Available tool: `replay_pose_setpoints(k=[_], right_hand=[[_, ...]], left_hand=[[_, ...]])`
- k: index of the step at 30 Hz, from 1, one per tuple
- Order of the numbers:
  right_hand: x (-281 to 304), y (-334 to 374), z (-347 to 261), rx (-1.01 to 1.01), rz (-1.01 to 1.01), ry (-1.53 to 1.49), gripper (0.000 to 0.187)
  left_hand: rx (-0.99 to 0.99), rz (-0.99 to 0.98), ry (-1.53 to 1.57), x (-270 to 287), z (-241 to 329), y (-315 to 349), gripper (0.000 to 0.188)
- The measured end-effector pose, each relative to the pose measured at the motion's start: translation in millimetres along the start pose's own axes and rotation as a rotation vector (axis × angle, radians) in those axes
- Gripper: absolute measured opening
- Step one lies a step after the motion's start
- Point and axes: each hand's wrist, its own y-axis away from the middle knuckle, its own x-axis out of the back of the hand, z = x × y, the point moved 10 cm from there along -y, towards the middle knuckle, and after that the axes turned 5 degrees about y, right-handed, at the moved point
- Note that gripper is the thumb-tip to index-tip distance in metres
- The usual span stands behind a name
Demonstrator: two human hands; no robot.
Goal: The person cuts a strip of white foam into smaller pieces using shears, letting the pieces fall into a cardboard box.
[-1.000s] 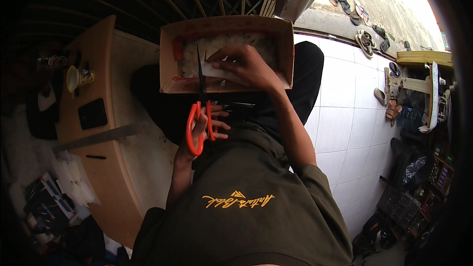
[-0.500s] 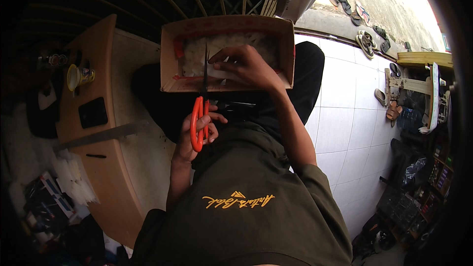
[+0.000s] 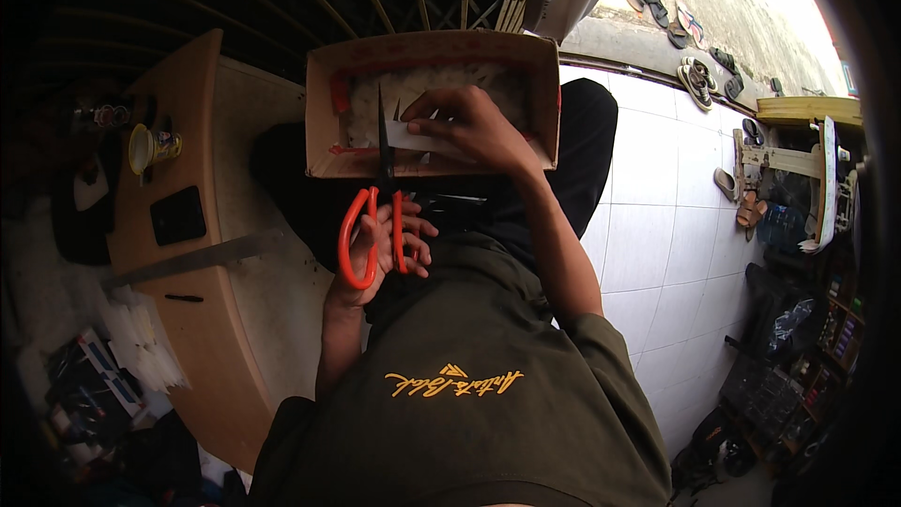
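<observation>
A single view, taken from the person's head, looks steeply down over the chest and lap. It sits close: the cardboard box (image 3: 432, 103) on the knees fills the upper middle, and the forearms rise from the lower edge. The fisheye bends the curved tabletop (image 3: 202, 253) at the left and the white tiled floor (image 3: 657, 235) at the right toward the dark rim.

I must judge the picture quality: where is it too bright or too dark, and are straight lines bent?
Head view: the street top right is overexposed, the upper left very dark; the floor tiles curve near the rim; the scissors and cardboard box are clearly lit.
</observation>
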Motion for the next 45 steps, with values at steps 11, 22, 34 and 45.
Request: replay_pose_setpoints(k=[11, 22, 34, 45], right_hand=[[6, -1, 5, -0.010, 0.063, 0.041, 0.020], [19, -2, 12, -0.063, 0.301, 0.017, 0.019], [6, -3, 11, -0.148, 0.174, -0.045, 0.018], [0, -4, 10, -0.070, 0.092, 0.004, 0.021]], left_hand=[[-0.017, -0.059, -0.066, -1, -3, -2, 0.092], [0.045, -0.092, -0.191, -3, -6, -6, 0.125], [0.008, -0.056, -0.237, 6, -7, -5, 0.109], [0.218, 0.228, -0.350, 26, -8, -1, 0.060]])
